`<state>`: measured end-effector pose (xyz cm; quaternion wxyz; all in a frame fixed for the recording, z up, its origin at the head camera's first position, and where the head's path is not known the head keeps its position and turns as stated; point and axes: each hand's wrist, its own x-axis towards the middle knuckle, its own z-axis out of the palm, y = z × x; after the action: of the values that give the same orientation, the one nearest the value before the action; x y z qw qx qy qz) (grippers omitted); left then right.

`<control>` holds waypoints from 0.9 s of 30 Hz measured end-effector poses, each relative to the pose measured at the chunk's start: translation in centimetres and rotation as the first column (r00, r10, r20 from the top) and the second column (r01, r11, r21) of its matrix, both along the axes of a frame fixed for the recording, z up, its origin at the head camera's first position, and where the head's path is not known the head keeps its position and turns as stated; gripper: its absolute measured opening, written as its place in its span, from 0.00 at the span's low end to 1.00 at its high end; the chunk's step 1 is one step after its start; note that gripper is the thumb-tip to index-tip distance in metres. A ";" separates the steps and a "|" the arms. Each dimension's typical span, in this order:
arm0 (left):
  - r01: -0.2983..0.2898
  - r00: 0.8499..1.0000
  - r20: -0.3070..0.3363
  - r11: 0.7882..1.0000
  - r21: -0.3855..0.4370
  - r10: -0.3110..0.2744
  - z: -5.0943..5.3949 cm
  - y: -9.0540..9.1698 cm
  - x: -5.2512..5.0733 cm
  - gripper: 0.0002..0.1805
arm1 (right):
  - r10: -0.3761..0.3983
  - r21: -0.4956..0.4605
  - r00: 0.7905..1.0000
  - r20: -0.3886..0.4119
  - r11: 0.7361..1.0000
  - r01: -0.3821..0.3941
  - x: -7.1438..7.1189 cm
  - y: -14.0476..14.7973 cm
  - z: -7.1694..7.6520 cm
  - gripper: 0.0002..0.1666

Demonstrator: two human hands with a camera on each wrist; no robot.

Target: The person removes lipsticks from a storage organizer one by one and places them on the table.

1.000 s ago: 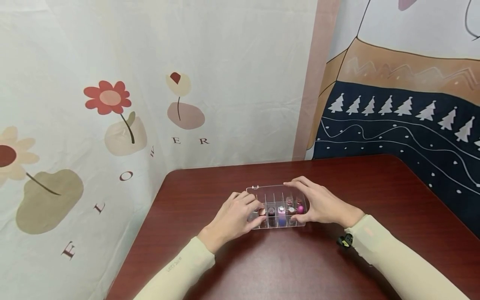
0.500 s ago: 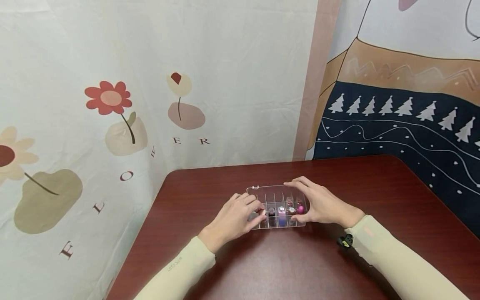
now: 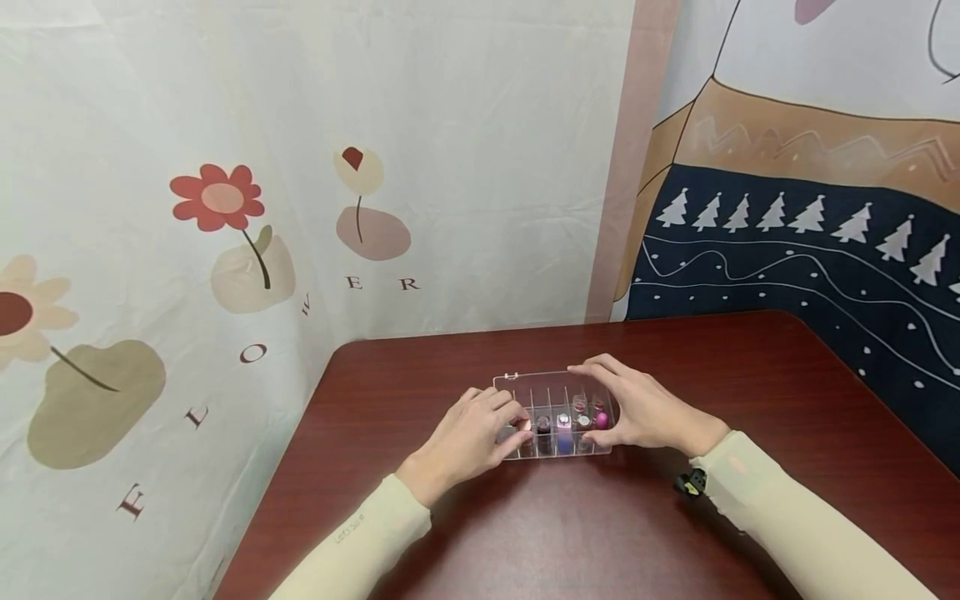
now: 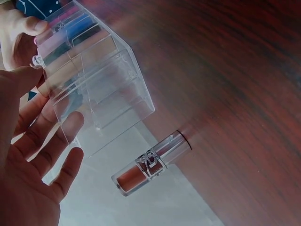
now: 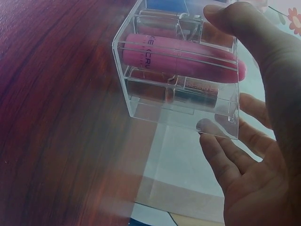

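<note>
A clear acrylic lipstick organizer [image 3: 542,395] with divided slots stands on the table. My left hand [image 3: 467,433] is at its left end, thumb and forefinger pinching the pale top of a lipstick [image 3: 527,426] in a front slot. My right hand [image 3: 647,408] grips the organizer's right end, thumb at the front and fingers at the back. Front slots hold a dark tube [image 3: 543,442], a purple-blue tube [image 3: 564,442] and a bright pink tube [image 5: 183,56]. In the left wrist view, a clear-cased lipstick with an orange-brown part [image 4: 151,163] stands on the table outside the organizer.
The reddish-brown table [image 3: 525,533] runs back to a white curtain [image 3: 465,167] with printed flowers. On the right hangs a dark blue cloth [image 3: 750,258] with white trees. A black band [image 3: 690,481] is at my right wrist.
The pale lipstick top between my left thumb and forefinger has shifted very slightly to the right. My right hand and the organizer stay in place.
</note>
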<state>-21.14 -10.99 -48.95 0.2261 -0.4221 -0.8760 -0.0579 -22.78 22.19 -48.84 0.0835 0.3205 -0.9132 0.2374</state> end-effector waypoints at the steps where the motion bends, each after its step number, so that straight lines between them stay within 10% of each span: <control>1: 0.002 1.000 -0.002 1.000 0.001 -0.002 0.0 0.0 0.0 0.10 | 0.000 0.000 1.000 -0.001 1.000 0.000 0.0 0.0 0.0 0.61; 27: 0.051 0.993 -0.114 0.989 0.137 -0.035 1.1 -0.5 0.2 0.08 | 0.010 -0.001 1.000 -0.012 1.000 -0.010 0.1 0.1 -0.1 0.61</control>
<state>-20.93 -11.51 -47.88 0.3024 -0.4266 -0.8465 -0.1001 -22.66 22.25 -48.89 0.0881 0.3262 -0.9110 0.2364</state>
